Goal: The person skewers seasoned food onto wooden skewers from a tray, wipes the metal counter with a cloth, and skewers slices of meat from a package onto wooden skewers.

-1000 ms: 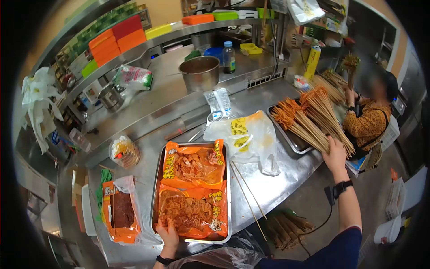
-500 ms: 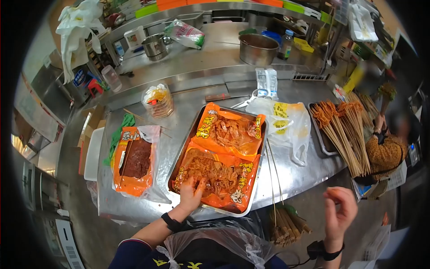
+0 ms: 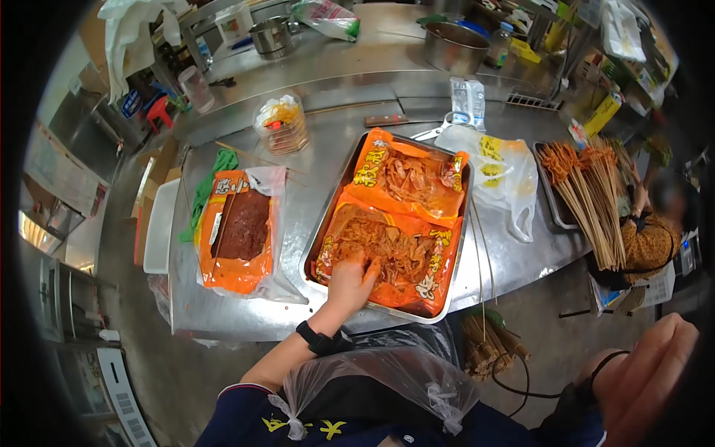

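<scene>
Orange opened packs (image 3: 387, 257) of seasoned strips lie in the steel tray (image 3: 456, 262) on the table (image 3: 313, 138), left hand (image 3: 350, 281) with fingers dug into the near pack, right hand (image 3: 646, 380) empty, fingers loosely apart; finished skewers (image 3: 588, 194) fill a far tray, two bare sticks (image 3: 480, 246) unused.

a steel pot (image 3: 456, 46), scissors (image 3: 438, 130) and a tray of skewers (image 3: 588, 194) on the counter (image 3: 372, 89).

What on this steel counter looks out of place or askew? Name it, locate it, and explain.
Two loose bamboo skewers lie beside the metal tray, jutting past the counter edge, apart from the skewered batch farther right.
</scene>
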Action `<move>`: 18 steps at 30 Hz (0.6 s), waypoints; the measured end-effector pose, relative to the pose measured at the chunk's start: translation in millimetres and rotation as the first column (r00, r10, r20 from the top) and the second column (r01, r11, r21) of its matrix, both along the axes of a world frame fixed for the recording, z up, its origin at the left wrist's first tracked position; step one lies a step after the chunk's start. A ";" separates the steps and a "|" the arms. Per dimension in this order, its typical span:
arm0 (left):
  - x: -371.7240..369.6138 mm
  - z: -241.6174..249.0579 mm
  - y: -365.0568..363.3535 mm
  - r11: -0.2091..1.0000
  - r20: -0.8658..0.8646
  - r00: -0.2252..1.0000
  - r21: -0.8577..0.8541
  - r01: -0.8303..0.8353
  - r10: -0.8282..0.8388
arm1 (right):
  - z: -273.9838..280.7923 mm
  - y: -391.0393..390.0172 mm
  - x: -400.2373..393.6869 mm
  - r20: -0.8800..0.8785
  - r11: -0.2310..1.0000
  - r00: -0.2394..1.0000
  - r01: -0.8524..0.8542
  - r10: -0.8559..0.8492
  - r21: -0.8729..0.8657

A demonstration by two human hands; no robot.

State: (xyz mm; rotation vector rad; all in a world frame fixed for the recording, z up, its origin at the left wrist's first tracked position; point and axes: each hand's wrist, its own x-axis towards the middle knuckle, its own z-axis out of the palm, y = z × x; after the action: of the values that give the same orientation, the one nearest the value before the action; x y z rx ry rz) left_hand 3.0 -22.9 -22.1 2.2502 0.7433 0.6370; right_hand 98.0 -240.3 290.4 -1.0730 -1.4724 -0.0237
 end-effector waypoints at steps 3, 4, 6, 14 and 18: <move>0.5 2.6 0.7 1.000 -0.081 0.997 0.012 0.018 -0.017 | -0.4 -3.5 2.2 -0.004 0.999 0.999 -0.036 0.036 -0.017; 2.5 0.5 0.8 0.999 -0.033 0.999 0.028 0.017 -0.016 | 0.4 -4.9 3.1 -0.004 0.999 0.999 -0.044 0.044 -0.020; 0.4 0.1 -0.9 0.999 0.007 1.000 0.048 0.015 -0.015 | 1.1 -7.3 6.2 -0.010 0.998 0.998 -0.061 0.061 -0.025; -1.3 4.5 -1.2 0.998 -0.063 0.998 0.055 -0.003 0.006 | 1.9 -36.0 30.2 0.017 0.999 1.000 -0.025 0.025 -0.025; 3.0 2.1 -0.5 0.997 0.039 0.999 0.073 0.008 -0.010 | -3.9 -51.7 39.3 0.006 0.999 1.000 -0.009 0.009 -0.032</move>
State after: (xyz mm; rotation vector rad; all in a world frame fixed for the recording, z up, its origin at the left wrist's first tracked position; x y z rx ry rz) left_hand 6.0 -23.4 -20.0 2.2990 0.7003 0.7130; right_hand 137.3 -291.9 286.5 -1.0928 -1.4878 0.0028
